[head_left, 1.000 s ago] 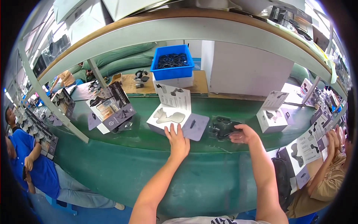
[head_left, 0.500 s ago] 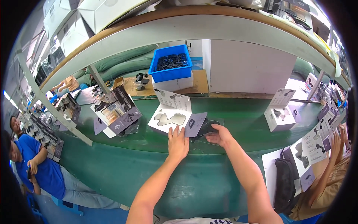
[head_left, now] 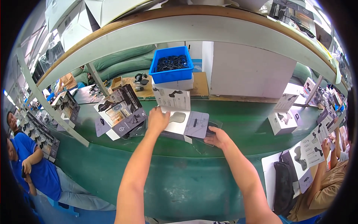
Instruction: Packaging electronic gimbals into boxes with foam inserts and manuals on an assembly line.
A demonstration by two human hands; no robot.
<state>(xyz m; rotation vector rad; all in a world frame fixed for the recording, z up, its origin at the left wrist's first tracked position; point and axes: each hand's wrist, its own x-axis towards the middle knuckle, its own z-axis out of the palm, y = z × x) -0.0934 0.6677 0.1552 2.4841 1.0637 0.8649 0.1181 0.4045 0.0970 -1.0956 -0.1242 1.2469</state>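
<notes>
An opened box (head_left: 175, 128) stands on the green bench in front of me, its printed lid (head_left: 172, 99) raised at the back. Inside it a white insert has a grey shaped recess (head_left: 178, 117), partly covered by my left hand (head_left: 158, 119). That hand is closed at the box's left side, thumb over the insert, with some fingertips hidden. A purple-grey flap (head_left: 196, 125) spreads out on the right. Beside it my right hand (head_left: 217, 137) closes thumb and fingers on a clear plastic bag (head_left: 218, 125) with something dark in it, partly hidden under the flap.
Another printed box (head_left: 121, 110) leans at the left, and an open white box (head_left: 282, 121) stands at the right. A blue bin (head_left: 171, 65) of black parts sits behind. A shelf beam (head_left: 201, 28) crosses overhead. People work on both sides; a black pouch (head_left: 284, 186) lies right.
My left hand has moved from the box's front edge to its left side. The purple-grey flap now lies wider and flatter, over more of the bag. My right hand has barely moved.
</notes>
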